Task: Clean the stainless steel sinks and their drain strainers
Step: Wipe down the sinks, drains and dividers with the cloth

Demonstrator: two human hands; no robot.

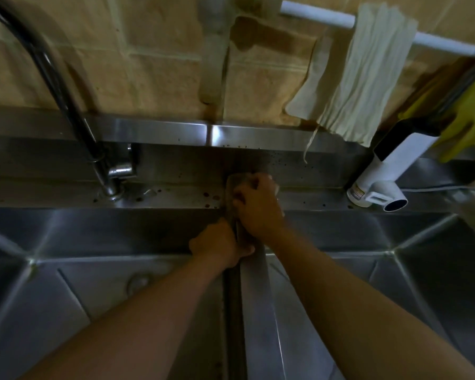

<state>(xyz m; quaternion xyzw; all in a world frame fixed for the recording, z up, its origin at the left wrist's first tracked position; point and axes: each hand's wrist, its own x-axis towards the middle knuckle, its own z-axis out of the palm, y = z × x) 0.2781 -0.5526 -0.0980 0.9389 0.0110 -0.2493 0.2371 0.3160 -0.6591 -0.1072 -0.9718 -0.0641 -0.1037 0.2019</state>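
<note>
Two stainless steel sinks lie below me, the left sink (pixel 74 237) and the right sink (pixel 368 234), split by a narrow divider (pixel 254 297). A drain strainer (pixel 138 282) shows on the left sink's floor. My right hand (pixel 257 205) grips a brownish cloth (pixel 232 185) and presses it on the back ledge where the divider meets it. My left hand (pixel 217 244) grips the far end of the divider, just below the cloth. The right sink's drain is out of view.
A dark curved faucet (pixel 66 97) rises at the back left. A white faucet unit (pixel 379 185) stands at the back right. A pale cloth (pixel 368 75) hangs from a white rail (pixel 318 15), beside a yellow glove (pixel 469 116). Dark specks dot the back ledge (pixel 176 196).
</note>
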